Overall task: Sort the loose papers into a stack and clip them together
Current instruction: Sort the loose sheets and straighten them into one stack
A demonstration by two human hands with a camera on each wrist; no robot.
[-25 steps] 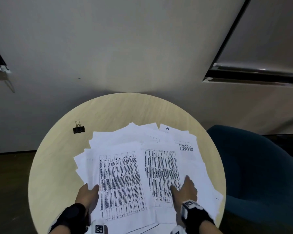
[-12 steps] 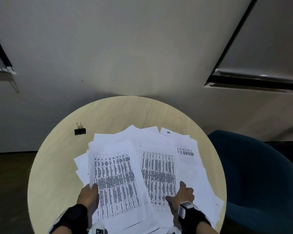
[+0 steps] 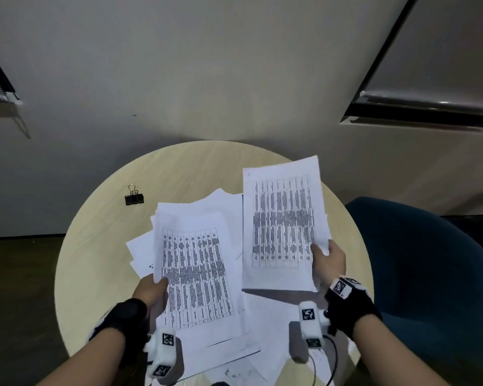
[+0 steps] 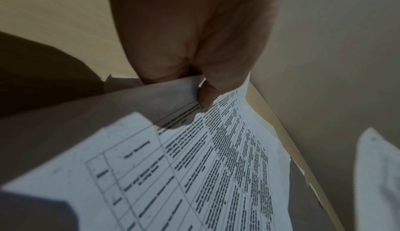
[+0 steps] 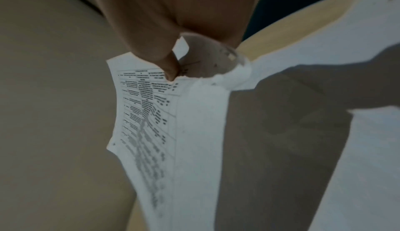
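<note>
Loose white papers printed with tables lie scattered over a round pale wooden table. My right hand pinches the right edge of one printed sheet and holds it up off the pile; the right wrist view shows thumb and fingers clamped on that sheet. My left hand grips the left edge of another printed sheet, thumb on top, as the left wrist view confirms on the same sheet. A black binder clip rests on the table at the far left, apart from the papers.
A dark teal upholstered chair stands right of the table. Grey wall panels rise behind it. Bare tabletop shows around the clip and along the far rim. Dark floor lies to the left.
My right hand has lifted one printed sheet off the pile, up and to the right. My left hand went from resting at the paper's edge to gripping the left sheet.
</note>
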